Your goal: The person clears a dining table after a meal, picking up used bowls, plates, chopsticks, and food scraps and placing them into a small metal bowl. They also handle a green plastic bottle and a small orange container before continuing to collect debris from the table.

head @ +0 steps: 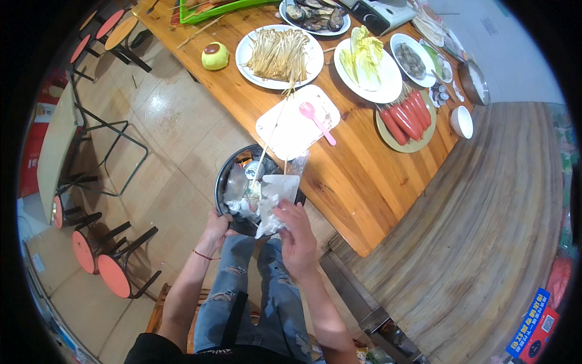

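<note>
A round black waste bin (218, 182) stands below the table corner, up against my knees. My left hand (217, 226) grips its near left rim. Over the right side of the opening, my right hand (295, 234) has its fingers and thumb around crumpled white tissue (269, 219). A flat white piece of packaging (284, 186) sticks up just beyond those fingers. Inside the bin lie a drinks can (253, 170), clear plastic and more tissue. A long bamboo skewer (271, 134) leans out of the bin and crosses a soiled white tray (277, 129) on the table edge.
On the wooden table (359, 200) are a pink spork (316, 122), enoki skewers (278, 54), lettuce (362, 59), sausages on sticks (404, 119), mussels (313, 16) and a yellow toy-like object (215, 56). A wood-grain counter (464, 218) adjoins at right. Stools (114, 275) and a folding table (57, 150) stand left.
</note>
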`<state>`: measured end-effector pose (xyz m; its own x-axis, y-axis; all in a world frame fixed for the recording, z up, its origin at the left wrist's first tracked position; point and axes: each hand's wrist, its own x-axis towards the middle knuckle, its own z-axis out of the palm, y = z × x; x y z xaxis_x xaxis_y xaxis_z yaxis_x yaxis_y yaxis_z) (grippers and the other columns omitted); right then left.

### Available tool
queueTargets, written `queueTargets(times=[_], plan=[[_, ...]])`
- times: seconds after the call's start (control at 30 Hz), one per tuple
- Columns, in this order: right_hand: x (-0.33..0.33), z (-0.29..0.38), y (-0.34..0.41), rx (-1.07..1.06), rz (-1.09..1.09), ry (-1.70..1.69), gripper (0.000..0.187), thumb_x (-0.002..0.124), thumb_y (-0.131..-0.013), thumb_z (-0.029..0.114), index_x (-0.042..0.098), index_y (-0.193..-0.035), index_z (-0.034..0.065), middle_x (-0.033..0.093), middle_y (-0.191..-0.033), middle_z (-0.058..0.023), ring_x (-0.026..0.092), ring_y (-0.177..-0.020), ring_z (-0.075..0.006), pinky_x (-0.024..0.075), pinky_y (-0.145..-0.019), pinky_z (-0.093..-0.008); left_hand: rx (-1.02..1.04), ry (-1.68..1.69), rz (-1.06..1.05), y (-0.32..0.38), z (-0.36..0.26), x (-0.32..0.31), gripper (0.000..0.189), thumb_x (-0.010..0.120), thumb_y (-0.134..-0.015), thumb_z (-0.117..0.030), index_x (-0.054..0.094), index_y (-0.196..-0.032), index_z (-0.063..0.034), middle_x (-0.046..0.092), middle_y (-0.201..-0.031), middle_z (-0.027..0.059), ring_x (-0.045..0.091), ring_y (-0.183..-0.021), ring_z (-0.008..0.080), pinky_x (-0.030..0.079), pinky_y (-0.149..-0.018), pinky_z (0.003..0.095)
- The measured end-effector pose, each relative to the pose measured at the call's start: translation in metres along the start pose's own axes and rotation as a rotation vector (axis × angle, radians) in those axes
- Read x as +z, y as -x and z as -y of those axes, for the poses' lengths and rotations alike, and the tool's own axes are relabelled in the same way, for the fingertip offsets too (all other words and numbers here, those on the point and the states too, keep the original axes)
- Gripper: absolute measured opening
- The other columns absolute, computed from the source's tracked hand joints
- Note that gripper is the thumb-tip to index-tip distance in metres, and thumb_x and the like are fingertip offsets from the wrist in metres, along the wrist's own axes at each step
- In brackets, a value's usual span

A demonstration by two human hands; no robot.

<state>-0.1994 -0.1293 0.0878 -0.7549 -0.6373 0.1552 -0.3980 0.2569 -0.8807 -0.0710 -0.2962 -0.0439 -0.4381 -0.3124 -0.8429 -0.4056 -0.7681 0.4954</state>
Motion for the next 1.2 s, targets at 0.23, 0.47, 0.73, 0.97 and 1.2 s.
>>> queueTargets(times=[0.23,0.47,0.73,0.97,1.2], plan=[[-0.021,0.037,-0.009,0.035,-0.062,0.057,0.047,0.060,-0.073,-0.010,0.058,-0.117,0.0059,0.058,-0.115,-0.0148,0.054,-0.113,-0.0328,0.0389,-0.101,-0.0469,-0.024,0.029,-0.038,0.007,-0.012,0.001,0.032,0.041,-0.081,0.011,0.046,-0.112,0.0066,0.061,-0.088,0.0182,0.064,-0.058,0.0258,0.051,-0.039,0.0318],[0.026,0.024,-0.010,-0.080,0.167,0.033,0.044,0.059,-0.073,-0.013,0.060,-0.113,0.0035,0.059,-0.113,-0.0141,0.054,-0.111,-0.0323,0.0438,-0.097,-0.0401,-0.013,0.021,0.027,-0.014,-0.010,-0.018,0.035,0.044,-0.082,0.009,0.047,-0.116,0.0047,0.062,-0.086,0.0135,0.064,-0.059,0.0225,0.050,-0.039,0.0309],[0.109,-0.049,-0.022,-0.149,0.371,0.364,0.046,0.057,-0.084,0.013,0.049,-0.128,0.0037,0.052,-0.122,-0.0183,0.046,-0.120,-0.0352,0.0322,-0.106,-0.0469,-0.029,0.000,-0.019,-0.012,-0.008,-0.024,0.031,0.047,-0.082,0.009,0.055,-0.112,0.0036,0.064,-0.085,0.0130,0.061,-0.056,0.0167,0.042,-0.035,0.0278],[0.053,-0.013,-0.031,-0.155,0.308,0.217,0.036,0.064,-0.080,0.014,0.061,-0.114,0.0026,0.057,-0.120,-0.0159,0.055,-0.109,-0.0290,0.0435,-0.094,-0.0403,-0.024,0.034,-0.097,-0.006,-0.020,-0.008,0.024,0.042,-0.084,0.008,0.051,-0.107,0.0095,0.062,-0.084,0.0153,0.063,-0.059,0.0219,0.049,-0.036,0.0286],[-0.055,-0.076,-0.151,0.315,-0.483,0.423,0.030,0.058,-0.091,0.019,0.058,-0.107,-0.0059,0.054,-0.094,-0.0147,0.055,-0.086,-0.0242,0.0445,-0.075,-0.0364,-0.033,0.002,-0.004,-0.013,-0.026,-0.004,0.036,0.042,-0.083,0.008,0.045,-0.119,0.0071,0.060,-0.103,0.0213,0.067,-0.080,0.0348,0.062,-0.059,0.0459]])
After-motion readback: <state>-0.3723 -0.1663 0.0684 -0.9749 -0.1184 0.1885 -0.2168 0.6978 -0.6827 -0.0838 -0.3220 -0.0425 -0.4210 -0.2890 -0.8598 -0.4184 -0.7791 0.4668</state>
